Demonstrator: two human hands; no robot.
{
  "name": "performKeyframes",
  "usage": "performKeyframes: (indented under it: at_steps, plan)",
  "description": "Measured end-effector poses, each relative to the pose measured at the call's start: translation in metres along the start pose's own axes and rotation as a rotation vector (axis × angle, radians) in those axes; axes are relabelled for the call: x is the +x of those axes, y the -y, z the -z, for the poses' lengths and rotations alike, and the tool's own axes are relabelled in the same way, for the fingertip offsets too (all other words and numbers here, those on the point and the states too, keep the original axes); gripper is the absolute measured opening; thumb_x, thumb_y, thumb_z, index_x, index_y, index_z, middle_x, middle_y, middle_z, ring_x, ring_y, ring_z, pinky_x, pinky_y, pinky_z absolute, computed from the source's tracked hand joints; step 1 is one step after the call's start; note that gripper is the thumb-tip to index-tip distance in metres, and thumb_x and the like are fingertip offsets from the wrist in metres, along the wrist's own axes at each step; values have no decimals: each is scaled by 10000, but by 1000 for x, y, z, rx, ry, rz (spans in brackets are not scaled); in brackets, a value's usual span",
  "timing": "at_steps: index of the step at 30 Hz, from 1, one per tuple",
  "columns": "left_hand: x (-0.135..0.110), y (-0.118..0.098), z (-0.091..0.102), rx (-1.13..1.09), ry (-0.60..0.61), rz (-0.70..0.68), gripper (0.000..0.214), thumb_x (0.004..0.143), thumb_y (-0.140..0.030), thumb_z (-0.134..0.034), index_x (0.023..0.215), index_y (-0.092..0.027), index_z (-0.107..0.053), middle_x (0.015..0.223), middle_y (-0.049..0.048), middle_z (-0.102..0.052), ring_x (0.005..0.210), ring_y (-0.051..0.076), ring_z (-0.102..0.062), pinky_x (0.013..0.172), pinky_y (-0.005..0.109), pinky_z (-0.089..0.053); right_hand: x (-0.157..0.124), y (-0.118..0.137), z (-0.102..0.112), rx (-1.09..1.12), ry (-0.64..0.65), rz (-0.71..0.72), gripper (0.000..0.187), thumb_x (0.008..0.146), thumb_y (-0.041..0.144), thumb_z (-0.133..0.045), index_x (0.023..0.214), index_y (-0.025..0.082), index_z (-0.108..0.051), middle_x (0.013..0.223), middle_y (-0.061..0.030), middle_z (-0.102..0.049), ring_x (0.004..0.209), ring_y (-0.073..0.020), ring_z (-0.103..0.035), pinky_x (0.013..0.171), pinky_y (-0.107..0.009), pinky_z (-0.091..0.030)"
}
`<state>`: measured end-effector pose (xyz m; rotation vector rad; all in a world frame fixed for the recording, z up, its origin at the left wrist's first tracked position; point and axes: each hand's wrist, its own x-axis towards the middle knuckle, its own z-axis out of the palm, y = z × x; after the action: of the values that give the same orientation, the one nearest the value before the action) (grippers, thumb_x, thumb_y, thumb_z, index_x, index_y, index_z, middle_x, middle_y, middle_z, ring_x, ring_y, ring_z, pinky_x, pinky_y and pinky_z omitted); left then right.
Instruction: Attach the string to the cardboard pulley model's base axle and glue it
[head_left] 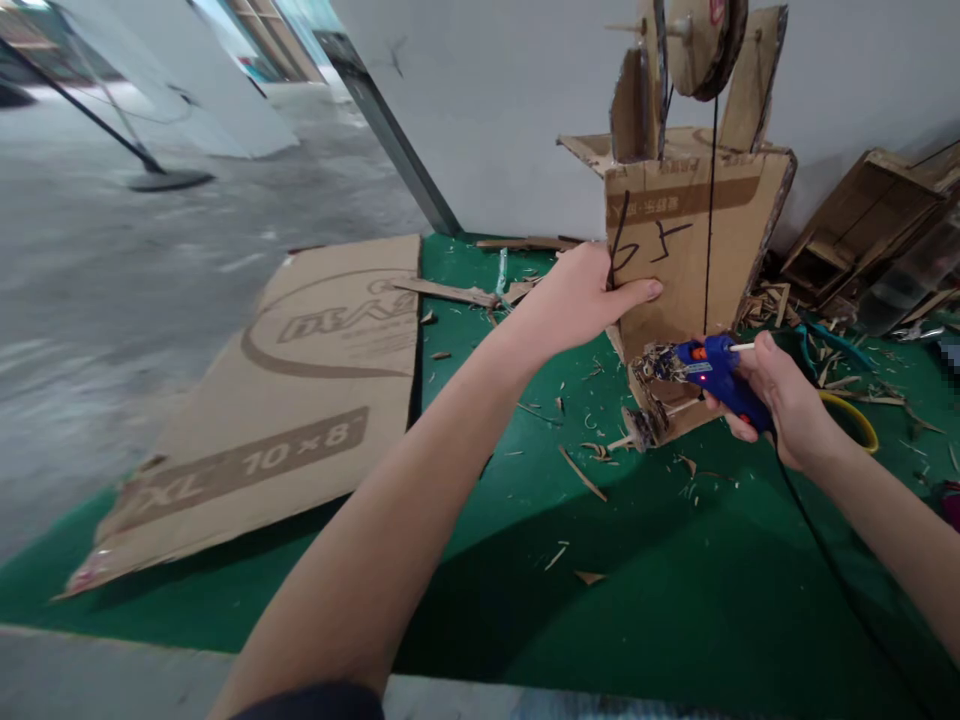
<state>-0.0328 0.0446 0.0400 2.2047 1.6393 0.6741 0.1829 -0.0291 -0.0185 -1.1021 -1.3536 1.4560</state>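
My left hand (581,300) grips the left edge of an upright cardboard structure (679,240), its thumb lying across the front panel beside black handwritten marks. In my right hand (787,395) is a blue glue gun (720,370) with a white glue stick in its back and a small red light on its side. The nozzle end points left at the structure's low front part, where a small cardboard wheel (640,428) sits on a stick. A black string (710,220) runs down the front from a round cardboard wheel (701,45) on top. The nozzle tip itself is hard to make out.
A large flat cardboard sheet (300,380) lies to the left on the green table (540,600). Cardboard scraps (581,472) are scattered about. At right are a yellow tape ring (855,420), a teal-handled tool (832,345) and another cardboard build (862,230). The gun's black cord (825,560) trails toward me.
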Motion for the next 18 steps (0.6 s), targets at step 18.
performKeyframes:
  at_steps: [18]
  plan:
    - [-2,-3,2,29,2,60,469,825,-485,-605,681,-208,-254,674,-34,-183,602,53,-242,580,261,-147,-45,1,12,-30,8,-54,662,906,670,-379,1286,183,-617,747,-47,-643,361,-80,-381,403,-283,-314]
